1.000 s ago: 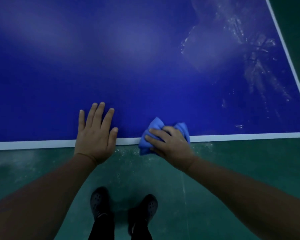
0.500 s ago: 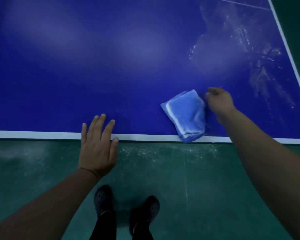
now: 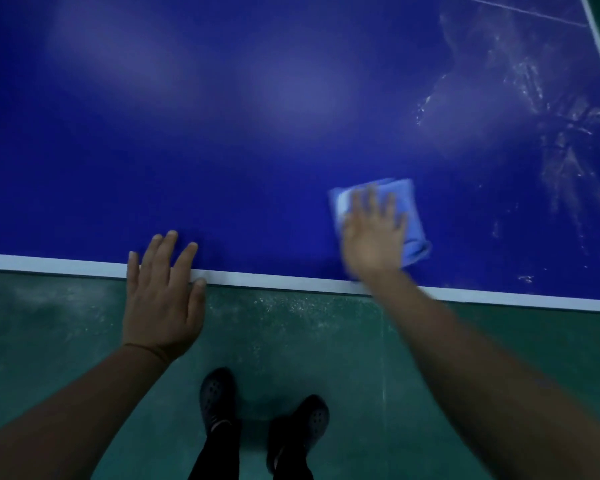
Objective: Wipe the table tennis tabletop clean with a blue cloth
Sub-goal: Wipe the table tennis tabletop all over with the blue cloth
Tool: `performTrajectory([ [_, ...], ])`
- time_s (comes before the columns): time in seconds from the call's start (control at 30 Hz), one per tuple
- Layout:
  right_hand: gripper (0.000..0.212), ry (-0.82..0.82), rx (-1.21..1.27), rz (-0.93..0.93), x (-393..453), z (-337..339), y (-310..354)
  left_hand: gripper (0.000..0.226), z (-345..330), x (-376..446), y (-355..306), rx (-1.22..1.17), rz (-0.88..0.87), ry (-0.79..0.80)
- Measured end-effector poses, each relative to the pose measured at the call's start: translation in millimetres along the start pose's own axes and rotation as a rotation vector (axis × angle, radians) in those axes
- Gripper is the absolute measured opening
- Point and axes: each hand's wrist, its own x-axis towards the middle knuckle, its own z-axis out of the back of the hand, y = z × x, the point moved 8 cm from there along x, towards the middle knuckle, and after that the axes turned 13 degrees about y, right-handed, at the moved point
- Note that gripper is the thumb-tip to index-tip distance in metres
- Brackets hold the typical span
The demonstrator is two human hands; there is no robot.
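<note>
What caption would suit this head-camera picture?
Right hand pressing a blue cloth flat on the tabletop; left hand resting on its white edge.

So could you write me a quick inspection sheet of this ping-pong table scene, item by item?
Surface: blue tabletop with a white edge line; whitish smears at the far right.
Job's things: blue cloth, folded, lying on the tabletop near the edge.
Clutter: nothing seen.
Hands: right hand flat on the cloth with fingers spread, blurred; left hand flat with straight fingers over the table edge, holding nothing.
Cables: nothing seen.
Surroundings: green floor with pale specks below the edge; two dark shoes.
</note>
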Motion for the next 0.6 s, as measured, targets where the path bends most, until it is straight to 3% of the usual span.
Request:
performTrajectory([
  [0.07, 0.052, 0.056, -0.098, 0.339, -48.9, -28.6, 65.6, 0.060, -5.8, 5.2, 4.4, 0.036, 0.003, 0.025],
  [0.13, 0.053, 0.132, -0.145, 0.479, -61.3, -34.0, 62.0, 0.062, -14.7, 11.1, 8.3, 0.054, 0.017, 0.066],
  [0.2, 0.056, 0.106, -0.201, 0.334, -38.9, -19.4, 3.9, 0.064, -22.5, 14.9, 12.9, 0.071, 0.036, 0.101],
  [0.3, 0.054, 0.097, -0.034, -0.104, 0.2, 10.5, -95.6, 0.065, -29.1, 16.1, 15.9, 0.101, 0.041, 0.124],
  [0.4, 0.055, 0.037, 0.114, -0.251, 4.1, 10.8, -80.2, 0.065, -30.8, 17.3, 15.7, 0.107, 0.037, 0.130],
  [0.5, 0.054, 0.080, -0.083, 0.107, -28.5, -17.6, 3.5, 0.065, -31.8, 17.0, 16.4, 0.104, 0.045, 0.131],
  [0.57, 0.058, 0.187, -0.177, 0.310, -55.4, -34.1, 5.5, 0.065, -32.7, 17.3, 16.5, 0.106, 0.044, 0.135],
  [0.6, 0.060, 0.211, -0.180, 0.296, -55.5, -31.0, -17.2, 0.065, -32.8, 17.3, 15.9, 0.110, 0.039, 0.137],
])
